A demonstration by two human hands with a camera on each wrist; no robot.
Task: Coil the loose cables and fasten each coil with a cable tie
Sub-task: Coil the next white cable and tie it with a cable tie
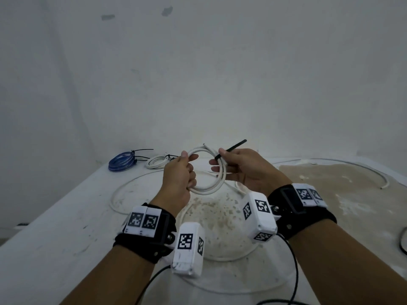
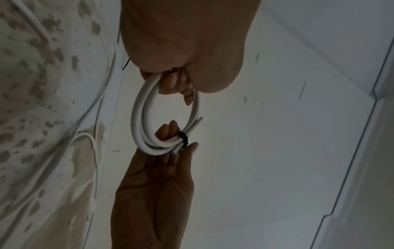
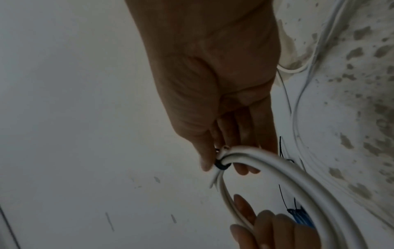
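White cable coil (image 1: 209, 170) gripped by left hand (image 1: 179, 175), right hand (image 1: 244, 170) pinching its black cable tie (image 1: 231, 149)

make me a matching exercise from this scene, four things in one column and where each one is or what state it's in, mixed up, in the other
Things:
1. white coil
2. blue coil
3. black cable tie
4. loose white cable

Places or states:
A. lying uncoiled across the table
B. gripped by the left hand, lifted off the table
C. wrapped round the held coil, tail sticking up by the right hand
D. already tied, resting at the table's far left edge

Pairs: 1-B, 2-D, 3-C, 4-A
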